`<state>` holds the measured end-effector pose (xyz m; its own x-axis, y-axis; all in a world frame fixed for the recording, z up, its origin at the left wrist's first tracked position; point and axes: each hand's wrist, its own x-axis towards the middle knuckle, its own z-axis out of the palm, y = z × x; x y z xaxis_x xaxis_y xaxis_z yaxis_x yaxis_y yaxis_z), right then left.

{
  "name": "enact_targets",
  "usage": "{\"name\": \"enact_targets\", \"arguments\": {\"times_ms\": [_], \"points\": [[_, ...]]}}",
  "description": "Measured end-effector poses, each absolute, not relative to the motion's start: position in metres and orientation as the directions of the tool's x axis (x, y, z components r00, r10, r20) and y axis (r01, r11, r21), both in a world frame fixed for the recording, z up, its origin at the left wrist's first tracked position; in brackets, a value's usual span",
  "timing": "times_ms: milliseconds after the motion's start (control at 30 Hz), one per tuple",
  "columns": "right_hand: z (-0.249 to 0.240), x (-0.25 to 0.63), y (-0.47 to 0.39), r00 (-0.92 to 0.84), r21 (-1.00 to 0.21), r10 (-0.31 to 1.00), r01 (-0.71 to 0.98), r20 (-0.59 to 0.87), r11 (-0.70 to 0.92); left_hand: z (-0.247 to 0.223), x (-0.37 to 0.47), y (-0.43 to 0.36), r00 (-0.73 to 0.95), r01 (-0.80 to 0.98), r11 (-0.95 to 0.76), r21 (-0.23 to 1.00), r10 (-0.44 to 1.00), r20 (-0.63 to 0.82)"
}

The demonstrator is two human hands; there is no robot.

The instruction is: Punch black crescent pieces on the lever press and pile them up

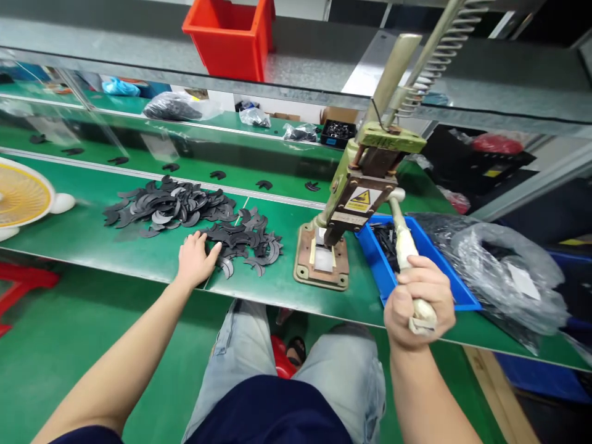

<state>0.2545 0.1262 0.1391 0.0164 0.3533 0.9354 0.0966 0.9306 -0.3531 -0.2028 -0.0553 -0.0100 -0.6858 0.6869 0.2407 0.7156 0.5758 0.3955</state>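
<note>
My left hand (pixel 196 256) lies at the near edge of a heap of black crescent-shaped pieces (pixel 243 233), thumb apart from the fingers; its fingertips are at the pieces, and nothing shows in its grip. A larger heap of the same pieces (pixel 173 206) spreads just beyond it. To the right stands a green hand press (pixel 341 179) with a yellow warning label and a square base plate (pixel 301 271). My right hand (pixel 420 302) is wrapped round the tape-covered lever handle (pixel 406 243) of this press. Under the ram sits a light metal block (pixel 323 259).
A blue bin (pixel 379 280) with black pieces stands right of the press, beside clear plastic bags (pixel 513 265). Single black pieces lie spaced along the green strip (pixel 287 169) behind. A red bin (pixel 226 37) sits on the overhead shelf; a yellow fan (pixel 23 194) is far left.
</note>
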Motion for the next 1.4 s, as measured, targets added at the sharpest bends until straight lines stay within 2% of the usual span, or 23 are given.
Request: {"name": "enact_targets", "arguments": {"times_ms": [200, 367, 567, 733, 967, 1133, 1300, 1400], "points": [[0.14, 0.255, 0.122, -0.007, -0.358, 0.36, 0.098, 0.933, 0.929, -0.002, -0.168, -0.033, -0.617, 0.762, 0.456, 0.459, 0.726, 0.304], [0.14, 0.254, 0.12, -0.016, -0.373, 0.377, 0.104, 0.926, 0.922, 0.011, -0.139, -0.054, -0.565, 0.816, 0.407, 0.411, 0.711, 0.419], [0.14, 0.249, 0.121, 0.034, -0.379, 0.378, 0.061, 0.925, 0.923, 0.01, -0.087, -0.08, -0.174, 0.96, 0.06, 0.274, 0.894, 0.412], [0.142, 0.251, 0.119, -0.002, -0.378, 0.379, 0.063, 0.926, 0.924, 0.018, -0.073, -0.066, -0.074, 0.963, -0.023, 0.268, 0.935, 0.347], [0.143, 0.254, 0.116, -0.028, -0.39, 0.394, 0.098, 0.919, 0.916, 0.022, -0.048, -0.07, 0.188, 0.92, -0.28, 0.274, 0.929, 0.32], [0.142, 0.255, 0.116, -0.035, -0.39, 0.393, 0.082, 0.919, 0.917, 0.013, -0.035, -0.08, 0.208, 0.908, -0.308, 0.284, 0.92, 0.332], [0.141, 0.254, 0.114, -0.031, -0.402, 0.403, 0.049, 0.914, 0.914, 0.036, -0.043, -0.069, 0.174, 0.817, -0.308, 0.487, 0.938, 0.301], [0.141, 0.254, 0.113, -0.029, -0.411, 0.412, 0.032, 0.911, 0.911, 0.057, -0.055, -0.048, 0.142, 0.837, -0.255, 0.483, 0.956, 0.258]]}}
